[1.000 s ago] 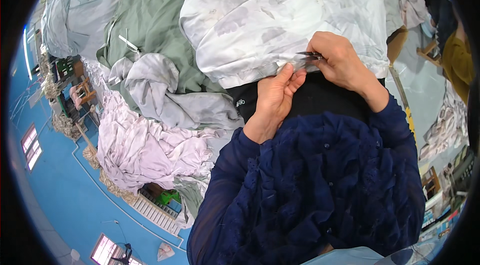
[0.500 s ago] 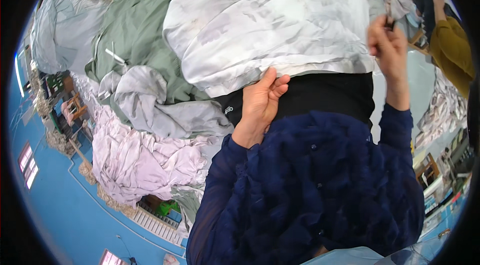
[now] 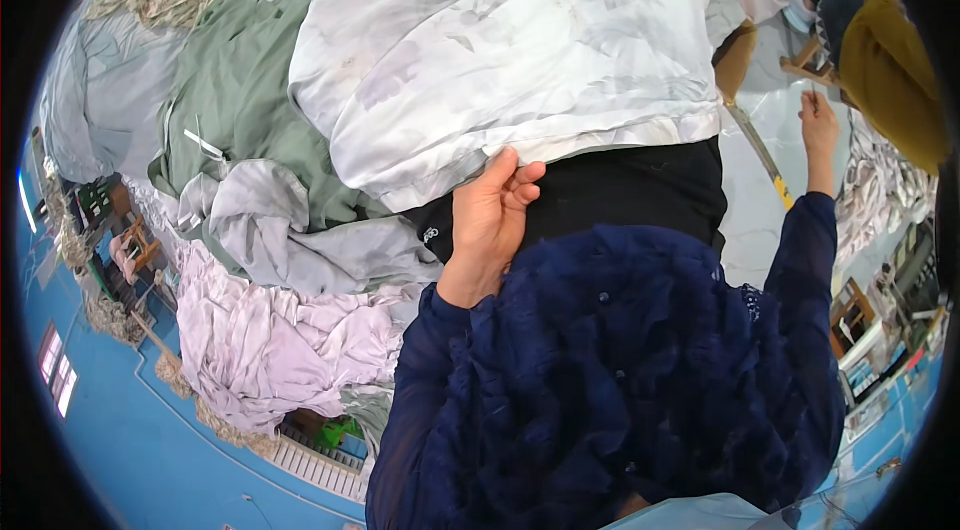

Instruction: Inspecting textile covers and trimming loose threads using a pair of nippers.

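The fingers (image 3: 515,180) of the left hand (image 3: 492,220) are curled onto the near hem of a large, crumpled white cotton sheet with faint grey marbling (image 3: 520,50), the thumb lying along the edge and the fingertips tucked against it, so the hand is pinching the hem where it overlaps a black cloth (image 3: 620,195). That black cloth lies flat just near of the sheet, in front of the person's dark navy ruffled top (image 3: 620,380), and the heel of the left hand rests on it.

The right hand (image 3: 818,125) is raised well to the right, apart from the sheet, its fingers drawn together around something thin; what it is cannot be made out, nor whether the grip is tight. Just left of that hand a long narrow stick with a yellow band (image 3: 760,155) lies on a pale surface.

The white sheet is heaped across the middle and far part of the scene. To its left lies a sage-green cloth (image 3: 230,100), with a pale grey crumpled cloth (image 3: 270,230) nearer and a lilac-pink bundle (image 3: 270,350) nearer still. At the far right a person's mustard-yellow sleeve (image 3: 890,70) shows. A blue floor (image 3: 150,460) runs along the near left.
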A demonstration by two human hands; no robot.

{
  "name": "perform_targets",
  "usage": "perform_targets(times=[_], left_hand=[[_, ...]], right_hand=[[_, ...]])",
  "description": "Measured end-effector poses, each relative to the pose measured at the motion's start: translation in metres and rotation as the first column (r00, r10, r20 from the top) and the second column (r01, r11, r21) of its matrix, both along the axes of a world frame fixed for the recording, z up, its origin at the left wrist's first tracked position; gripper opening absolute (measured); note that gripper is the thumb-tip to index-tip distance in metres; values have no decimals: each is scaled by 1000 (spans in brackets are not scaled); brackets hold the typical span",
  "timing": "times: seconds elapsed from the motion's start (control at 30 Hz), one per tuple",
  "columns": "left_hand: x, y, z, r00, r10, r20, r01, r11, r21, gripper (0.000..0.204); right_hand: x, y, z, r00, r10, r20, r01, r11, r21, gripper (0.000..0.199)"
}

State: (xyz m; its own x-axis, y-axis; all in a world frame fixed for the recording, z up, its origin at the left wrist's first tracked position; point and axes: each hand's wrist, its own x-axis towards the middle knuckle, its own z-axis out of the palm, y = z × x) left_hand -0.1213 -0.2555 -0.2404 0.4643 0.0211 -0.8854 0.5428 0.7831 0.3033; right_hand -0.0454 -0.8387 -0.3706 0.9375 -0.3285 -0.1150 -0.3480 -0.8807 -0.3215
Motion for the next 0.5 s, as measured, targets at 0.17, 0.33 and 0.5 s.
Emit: perform_targets(times=[0.17,0.33,0.5], left_hand=[[0,0,-2,999,-27,28,26,1000,7,15],[27,-19,-10,960,-272,-67,268,961,-65,24],[51,-51,-29,933,-354,-58,327,906,-268,24]], right_hand=[[15,84,34,981,171,92,-157,977,-142,36],[14,211,85,940,167,298,-317,748,583,23],[6,294,119,903,386,188,-409,638,653,12]])
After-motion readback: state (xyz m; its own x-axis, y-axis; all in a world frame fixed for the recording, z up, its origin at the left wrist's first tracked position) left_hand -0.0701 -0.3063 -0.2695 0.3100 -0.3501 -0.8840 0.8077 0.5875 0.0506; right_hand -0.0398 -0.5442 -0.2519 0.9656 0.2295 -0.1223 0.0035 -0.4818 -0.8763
